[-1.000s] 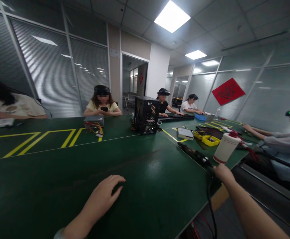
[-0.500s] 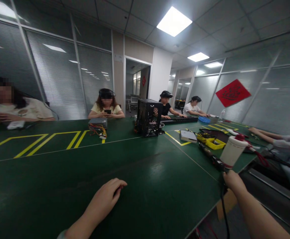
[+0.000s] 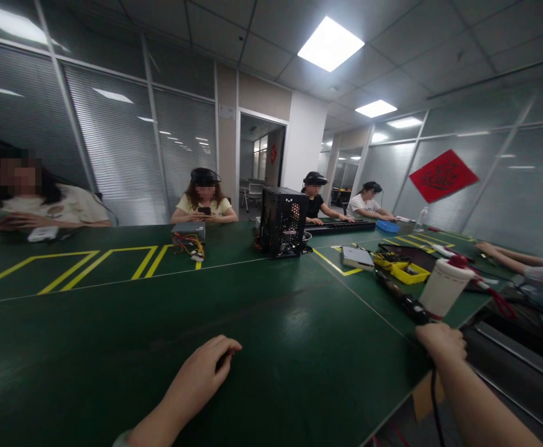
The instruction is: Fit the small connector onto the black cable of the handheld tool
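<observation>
My left hand (image 3: 209,369) hovers over or rests on the near part of the green table, its fingers loosely bent, a gap between thumb and forefinger, nothing visible in it. At the right edge, my right hand (image 3: 442,344) is closed, with its fingers curled away from view. It is at the near end of a long black handheld tool (image 3: 404,301) that lies on the table. A black cord (image 3: 434,397) hangs below this hand. What the fingers hold is hidden. Just beyond my right hand stands a white cylindrical container (image 3: 445,288) with a red top.
A black computer case (image 3: 283,222) stands mid-table. Left of it lies a power supply (image 3: 190,231) with loose cables. A grey box-shaped device (image 3: 356,257) and yellow bins (image 3: 410,273) are at the right. Several people sit around the table; another person's hands (image 3: 488,248) are at far right.
The view has shifted slightly, so things appear a little further right. My right hand has turned, with its curled fingers now pointing right. My left hand stays nearly in place.
</observation>
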Demonstrator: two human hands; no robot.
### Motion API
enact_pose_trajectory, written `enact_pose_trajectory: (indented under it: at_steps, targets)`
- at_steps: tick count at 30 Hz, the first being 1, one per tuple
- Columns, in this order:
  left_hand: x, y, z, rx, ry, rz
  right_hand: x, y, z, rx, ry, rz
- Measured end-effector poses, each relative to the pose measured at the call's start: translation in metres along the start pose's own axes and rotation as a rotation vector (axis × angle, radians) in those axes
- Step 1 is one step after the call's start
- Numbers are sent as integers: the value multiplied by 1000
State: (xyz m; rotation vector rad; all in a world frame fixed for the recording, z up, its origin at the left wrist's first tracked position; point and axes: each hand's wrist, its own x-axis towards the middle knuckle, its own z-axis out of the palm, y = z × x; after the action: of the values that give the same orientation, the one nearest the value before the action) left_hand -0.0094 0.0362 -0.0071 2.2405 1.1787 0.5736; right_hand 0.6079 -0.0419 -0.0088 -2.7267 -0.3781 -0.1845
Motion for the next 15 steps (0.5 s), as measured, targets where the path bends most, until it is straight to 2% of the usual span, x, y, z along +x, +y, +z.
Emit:
enact_pose_trajectory:
  at_steps: [2,5,9,12,15]
  targets:
    - [0,1,0,-11,5,-13,-7,-12,5,2,84,51]
    - [-1,3,-3,-25,3,-46,-22,-29,15,1,175,-75]
    - [-3,6,-7,-42,11,-125,-39,-40,33,-1,224,-165]
    - [-3,3,-8,-56,5,-184,-41,-40,41,20,236,-158]
    - [1,-5,-7,-85,13,-211,-37,-39,42,43,196,-135]
